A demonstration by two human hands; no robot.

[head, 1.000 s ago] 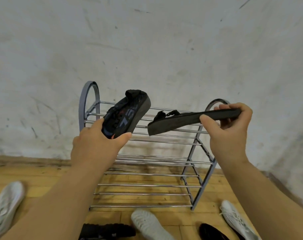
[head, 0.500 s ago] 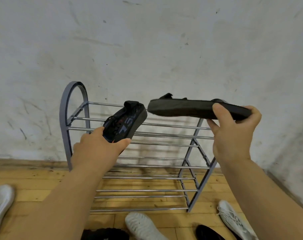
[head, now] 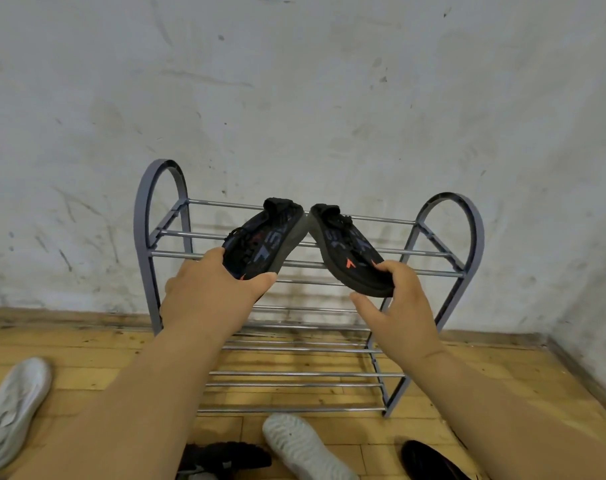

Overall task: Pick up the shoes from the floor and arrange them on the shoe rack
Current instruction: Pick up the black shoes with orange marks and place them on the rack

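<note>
A grey metal shoe rack with chrome bars stands against the white wall. My left hand grips the toe of a black patterned shoe over the top shelf. My right hand holds the toe of the matching black shoe with its fingers, thumb spread below. Both shoes tilt inward and their heels meet near the back bar of the top shelf. The lower shelves hold nothing.
On the wooden floor lie a white sneaker at far left, a white shoe sole-up in front of the rack, a black shoe beside it and another black shoe at lower right. The wall corner runs along the right.
My right hand has turned its shoe from sole-up to upright and lowered it onto the top shelf. The left shoe moved right until both heels meet. The camera tilted down.
</note>
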